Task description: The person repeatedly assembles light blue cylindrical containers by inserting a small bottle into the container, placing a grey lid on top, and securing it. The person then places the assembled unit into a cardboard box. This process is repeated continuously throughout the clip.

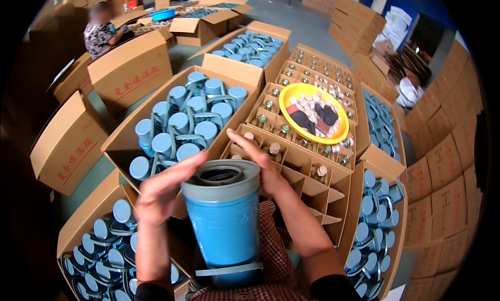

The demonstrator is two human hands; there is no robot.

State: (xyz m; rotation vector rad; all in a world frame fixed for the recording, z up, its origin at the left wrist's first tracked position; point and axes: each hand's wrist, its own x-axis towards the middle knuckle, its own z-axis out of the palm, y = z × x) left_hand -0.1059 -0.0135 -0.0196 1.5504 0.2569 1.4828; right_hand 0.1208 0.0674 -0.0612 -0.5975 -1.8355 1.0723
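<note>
A warehouse floor crowded with open cartons of blue flasks surrounds the person — both hands work a blue flask (225,225) upright in the lap: left hand (159,189) and right hand (263,163) press its grey rim (221,180), fingers curled around it; seating it evenly looks like the step in hand.

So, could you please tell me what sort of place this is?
Probably a warehouse or packing floor: open cardboard boxes filled with blue flasks, stacked cartons along the side, and both hands on a blue flask.
</note>
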